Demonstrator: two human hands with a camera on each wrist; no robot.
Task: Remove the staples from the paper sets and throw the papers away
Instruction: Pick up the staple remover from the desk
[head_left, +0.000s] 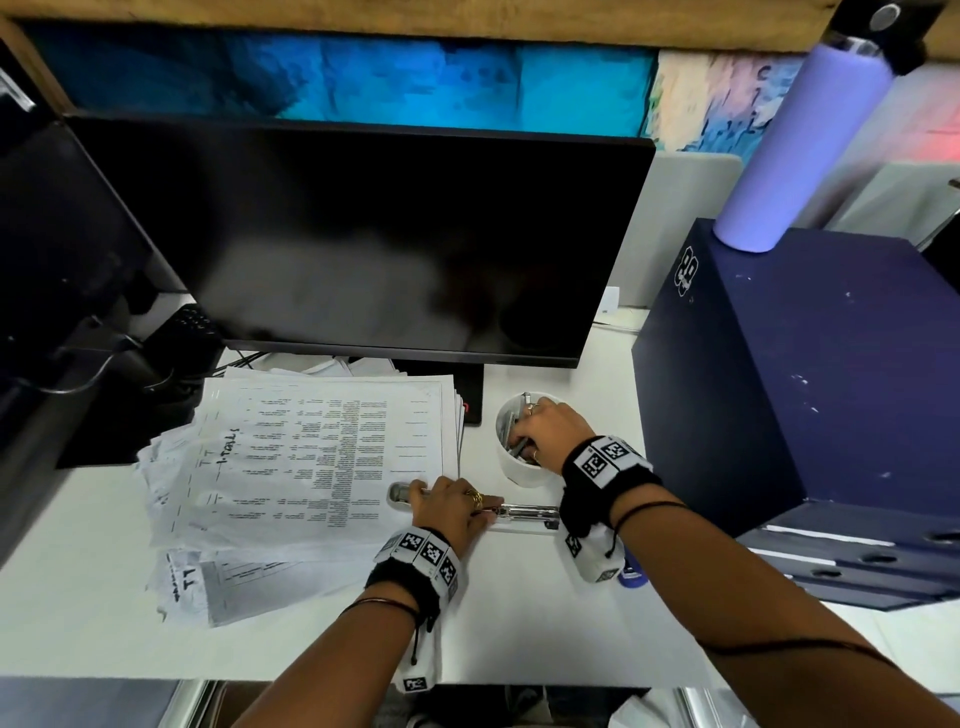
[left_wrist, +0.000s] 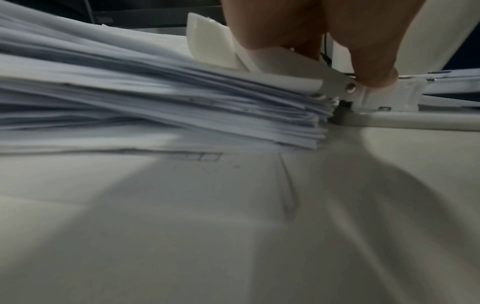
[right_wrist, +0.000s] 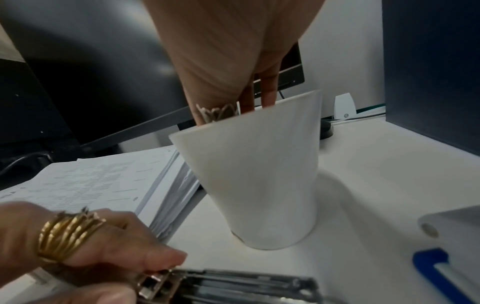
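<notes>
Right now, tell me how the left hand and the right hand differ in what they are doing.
The left hand lies low on the desk, gripping the stapler at the corner of the paper stack; the right hand is raised, fingers dipped into the white cup. The left hand's gold ring sits in plain view; the right hand's fingertips are hidden inside the cup. Both wear black wristbands with printed markers.

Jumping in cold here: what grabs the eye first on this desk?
The big dark monitor fills the back. Below it a thick stack of printed papers lies left, where the left hand holds a stapler. The right hand reaches into a white cup.
</notes>
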